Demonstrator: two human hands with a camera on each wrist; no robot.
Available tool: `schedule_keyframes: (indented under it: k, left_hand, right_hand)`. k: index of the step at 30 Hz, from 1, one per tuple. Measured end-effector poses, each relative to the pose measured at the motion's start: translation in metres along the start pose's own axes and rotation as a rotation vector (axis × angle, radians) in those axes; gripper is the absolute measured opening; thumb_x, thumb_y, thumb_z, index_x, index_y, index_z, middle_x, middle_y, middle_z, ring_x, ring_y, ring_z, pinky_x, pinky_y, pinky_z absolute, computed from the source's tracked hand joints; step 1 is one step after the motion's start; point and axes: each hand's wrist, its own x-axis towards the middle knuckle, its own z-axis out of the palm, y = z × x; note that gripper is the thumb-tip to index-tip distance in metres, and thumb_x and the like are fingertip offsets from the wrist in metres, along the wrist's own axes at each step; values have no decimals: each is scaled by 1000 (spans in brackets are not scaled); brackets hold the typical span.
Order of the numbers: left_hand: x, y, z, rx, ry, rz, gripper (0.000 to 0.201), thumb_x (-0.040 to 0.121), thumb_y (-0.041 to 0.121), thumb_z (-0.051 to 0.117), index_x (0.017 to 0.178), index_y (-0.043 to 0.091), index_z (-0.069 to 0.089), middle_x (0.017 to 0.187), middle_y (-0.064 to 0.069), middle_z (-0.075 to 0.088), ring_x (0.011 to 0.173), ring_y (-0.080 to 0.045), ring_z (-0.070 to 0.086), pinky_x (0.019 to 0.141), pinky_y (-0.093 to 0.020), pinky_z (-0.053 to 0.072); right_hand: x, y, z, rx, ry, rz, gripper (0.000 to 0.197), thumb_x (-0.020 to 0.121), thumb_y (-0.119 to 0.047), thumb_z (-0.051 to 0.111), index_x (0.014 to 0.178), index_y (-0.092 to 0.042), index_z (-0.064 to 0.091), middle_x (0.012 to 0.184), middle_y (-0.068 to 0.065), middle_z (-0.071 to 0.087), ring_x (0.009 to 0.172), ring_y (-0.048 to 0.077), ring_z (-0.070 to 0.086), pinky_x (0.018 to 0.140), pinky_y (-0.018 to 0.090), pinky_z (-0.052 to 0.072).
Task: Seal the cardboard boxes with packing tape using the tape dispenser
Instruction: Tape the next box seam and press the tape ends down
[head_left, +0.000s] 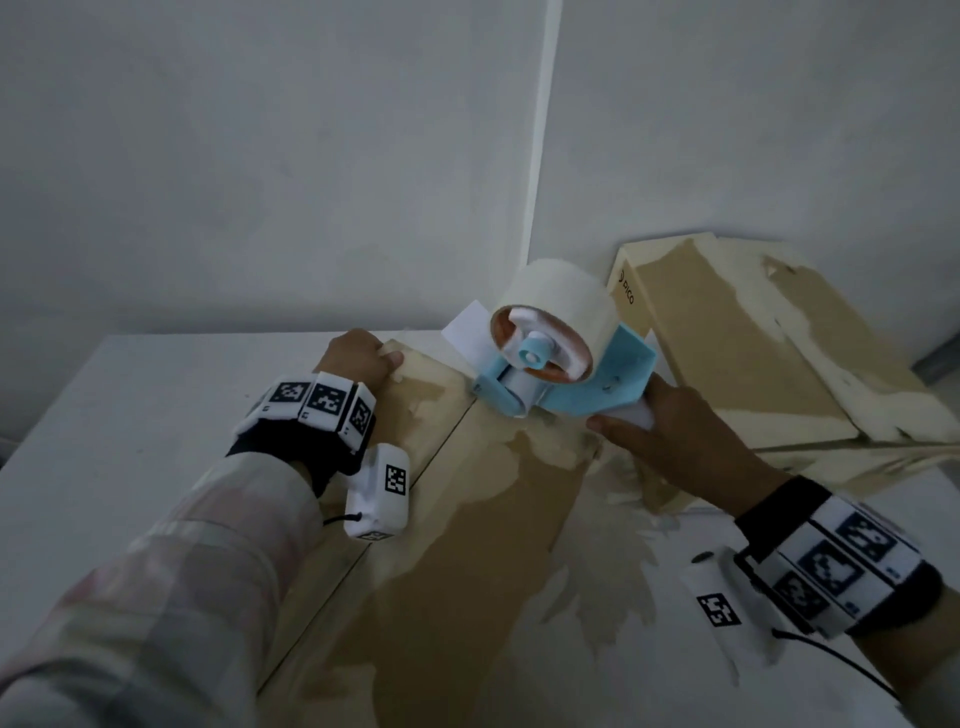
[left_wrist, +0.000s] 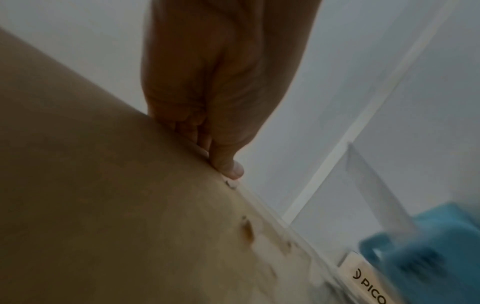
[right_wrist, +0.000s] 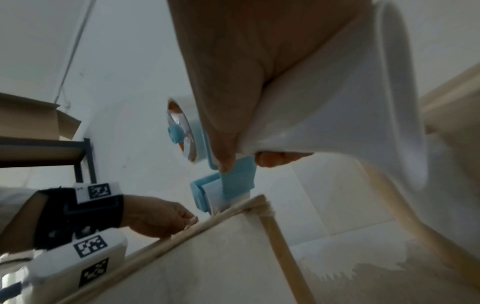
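A brown cardboard box lies on the white table, flaps down, its seam running away from me. My left hand grips the box's far edge, thumb on top and fingers curled over the rim. My right hand holds the white handle of the blue tape dispenser. Its tape roll stands up, and its front roller rests at the far end of the seam.
A second cardboard box with a PICO label lies tilted against the wall behind the right hand. The table sits in a wall corner. A dark shelf with cardboard shows at left in the right wrist view.
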Motion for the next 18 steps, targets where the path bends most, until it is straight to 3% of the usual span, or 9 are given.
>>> schedule_keyframes:
  k: [2,5,8,11,12,14,15,16,18]
  left_hand:
    - [1,-1,-1,17,10,-1,42,94,27,47,101,-14,57,113,-31,58,109,-39,52,88,-37,39]
    - [1,-1,0,18,10,-12,40,94,27,47,101,-10,59,113,-28,59,108,-38,53,83,-34,38]
    - [1,1,1,34,5,-13,40,94,27,46,104,-9,59,115,-26,59,109,-37,53,81,-31,35]
    - [1,3,1,50,7,-15,40,94,27,46,108,-8,59,118,-25,58,111,-37,52,86,-33,37]
    - [2,3,1,48,9,-13,40,94,27,46,106,-8,60,117,-25,59,111,-37,52,86,-33,37]
    - [2,1,1,41,14,-4,39,94,26,47,102,-9,60,113,-26,60,107,-37,53,87,-35,38]
    - [2,1,1,36,16,1,38,94,26,47,99,-10,61,111,-27,60,106,-37,53,86,-35,38]
    - [2,0,2,33,15,5,38,94,26,47,98,-10,61,110,-27,60,105,-37,54,84,-34,37]
    - [2,1,3,32,10,4,38,94,26,46,98,-8,62,109,-27,61,104,-37,54,83,-33,36]
  right_hand:
    - [-13,6,-12,2,4,26,34,76,-35,68,101,-14,58,85,-4,58,79,13,59,57,9,40]
    - [-34,21,-28,-91,-13,12,49,73,-47,61,105,-10,61,90,-1,60,79,12,58,60,19,40]
    - [-52,34,-42,-67,-4,46,26,76,-32,69,99,-21,62,90,0,65,75,7,61,59,7,43]
    - [-71,39,-52,-72,0,36,26,75,-44,66,94,-26,64,88,-2,67,84,4,58,65,11,44]
    - [-75,40,-54,-54,-4,44,14,76,-34,69,89,-32,63,85,-1,67,83,-1,58,65,11,44]
    - [-83,41,-51,-28,8,36,38,75,-13,72,80,-45,52,78,-14,62,76,-19,54,63,2,41]
    - [-86,42,-49,-1,27,62,44,74,-11,73,79,-47,47,77,-23,58,72,-26,51,61,-1,40]
    - [-89,43,-48,3,37,80,41,74,-17,73,78,-47,47,75,-29,56,71,-29,50,60,-3,39]
    - [-93,47,-47,13,33,107,20,71,-45,67,77,-44,48,65,-30,61,72,-26,52,58,-2,39]
